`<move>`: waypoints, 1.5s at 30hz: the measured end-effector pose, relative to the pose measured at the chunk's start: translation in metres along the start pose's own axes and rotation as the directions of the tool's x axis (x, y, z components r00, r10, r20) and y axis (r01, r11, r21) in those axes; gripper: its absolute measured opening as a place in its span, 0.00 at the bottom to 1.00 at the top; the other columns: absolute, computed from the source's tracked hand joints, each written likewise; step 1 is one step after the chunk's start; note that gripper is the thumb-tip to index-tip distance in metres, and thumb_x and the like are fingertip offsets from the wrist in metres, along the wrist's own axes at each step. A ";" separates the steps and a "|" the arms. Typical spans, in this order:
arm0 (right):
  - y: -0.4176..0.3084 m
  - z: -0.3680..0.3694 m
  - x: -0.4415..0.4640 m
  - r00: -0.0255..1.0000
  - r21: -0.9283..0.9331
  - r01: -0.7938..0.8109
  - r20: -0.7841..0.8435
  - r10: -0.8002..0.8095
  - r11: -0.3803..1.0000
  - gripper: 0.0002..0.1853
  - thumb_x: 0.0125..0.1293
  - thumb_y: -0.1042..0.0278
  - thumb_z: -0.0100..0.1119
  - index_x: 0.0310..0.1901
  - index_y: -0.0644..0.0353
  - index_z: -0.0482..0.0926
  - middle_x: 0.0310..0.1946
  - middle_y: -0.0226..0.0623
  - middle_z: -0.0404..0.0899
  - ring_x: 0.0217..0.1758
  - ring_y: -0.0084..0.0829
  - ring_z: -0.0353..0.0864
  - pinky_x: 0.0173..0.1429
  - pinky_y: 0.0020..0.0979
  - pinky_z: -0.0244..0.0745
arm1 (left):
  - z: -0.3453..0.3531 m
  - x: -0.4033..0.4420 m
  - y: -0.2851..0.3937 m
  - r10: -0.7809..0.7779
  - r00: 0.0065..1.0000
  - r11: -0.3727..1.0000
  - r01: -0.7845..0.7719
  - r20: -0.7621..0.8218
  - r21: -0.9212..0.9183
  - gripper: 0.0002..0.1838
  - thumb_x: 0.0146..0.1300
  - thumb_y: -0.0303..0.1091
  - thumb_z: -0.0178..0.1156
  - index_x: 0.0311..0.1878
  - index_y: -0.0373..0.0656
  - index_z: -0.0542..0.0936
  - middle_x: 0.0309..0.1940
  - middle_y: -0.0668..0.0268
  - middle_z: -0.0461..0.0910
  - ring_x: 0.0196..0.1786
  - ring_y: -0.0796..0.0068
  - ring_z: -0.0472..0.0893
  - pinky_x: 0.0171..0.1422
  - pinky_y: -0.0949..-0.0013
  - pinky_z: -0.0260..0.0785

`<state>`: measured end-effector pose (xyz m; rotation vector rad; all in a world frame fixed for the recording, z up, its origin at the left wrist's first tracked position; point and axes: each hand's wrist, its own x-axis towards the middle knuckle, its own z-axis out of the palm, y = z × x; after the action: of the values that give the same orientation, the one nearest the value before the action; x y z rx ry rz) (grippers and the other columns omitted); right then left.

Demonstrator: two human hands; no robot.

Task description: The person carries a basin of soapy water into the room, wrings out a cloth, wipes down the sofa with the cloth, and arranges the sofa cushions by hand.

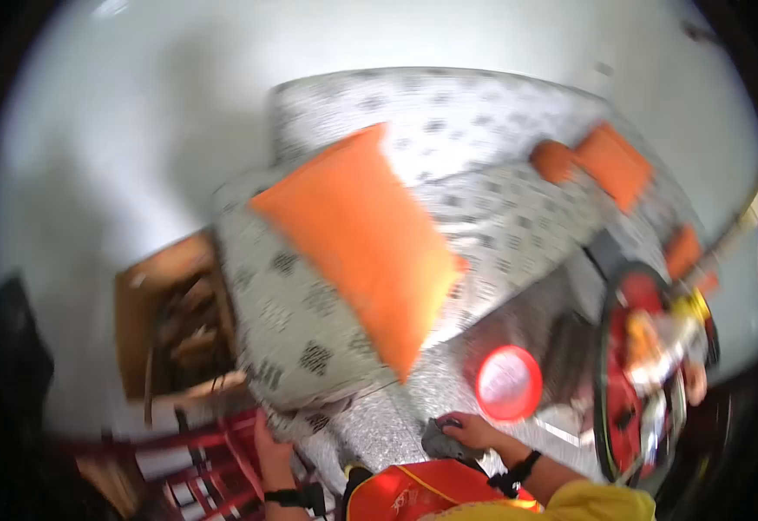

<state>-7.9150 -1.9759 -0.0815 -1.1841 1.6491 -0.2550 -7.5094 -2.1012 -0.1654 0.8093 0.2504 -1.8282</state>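
Note:
At the bottom centre, my right hand [476,431] has its fingers closed on a small dark grey cloth-like thing [444,443]; its exact kind is blurred. My left hand [273,451] is at the lower left, touching or very close to the edge of a dark red thing [214,464] with white panels. Blur hides the left fingers, so I cannot tell whether they grip it. Just above that hand is the front corner of a grey patterned sofa [301,286], with a large orange cushion [361,247] lying on it.
An open cardboard box [131,347] with mixed things inside stands left of the sofa. A red-rimmed round bin [532,382] is on the speckled floor [387,430]. At right, a round red-topped table [619,399] carries bags and other items. Smaller orange cushions [617,165] lie farther along the sofa.

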 end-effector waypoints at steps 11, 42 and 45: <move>0.014 -0.120 -0.014 0.905 0.023 -0.135 -0.405 0.133 0.991 0.20 0.58 0.54 0.55 0.51 0.51 0.75 0.43 0.44 0.79 0.47 0.43 0.78 0.51 0.37 0.72 | 0.136 -0.020 0.029 -0.025 0.978 -0.125 -0.209 0.208 0.970 0.32 0.49 0.32 0.62 0.59 0.38 0.66 0.57 0.54 0.69 0.61 0.56 0.67 0.60 0.56 0.64; -0.144 -0.174 0.081 0.850 -0.341 -0.401 -0.483 0.208 0.850 0.14 0.54 0.63 0.58 0.42 0.57 0.78 0.31 0.46 0.80 0.38 0.42 0.80 0.44 0.36 0.73 | 0.075 0.175 0.152 -0.161 0.976 0.986 0.151 -0.149 -0.077 0.26 0.58 0.47 0.57 0.55 0.39 0.71 0.51 0.58 0.75 0.54 0.56 0.73 0.62 0.55 0.61; -0.171 -0.158 0.093 0.866 -0.412 -0.419 -0.449 0.220 0.809 0.13 0.55 0.66 0.58 0.43 0.56 0.77 0.32 0.47 0.79 0.36 0.43 0.79 0.42 0.37 0.73 | 0.060 0.214 0.148 -0.181 0.939 0.975 0.210 -0.294 0.073 0.26 0.59 0.47 0.57 0.56 0.39 0.71 0.49 0.59 0.76 0.52 0.59 0.74 0.60 0.58 0.64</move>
<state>-7.9443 -2.1912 0.0432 -1.2433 2.3330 0.1946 -7.4449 -2.3528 -0.2264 1.1594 0.4383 -1.9177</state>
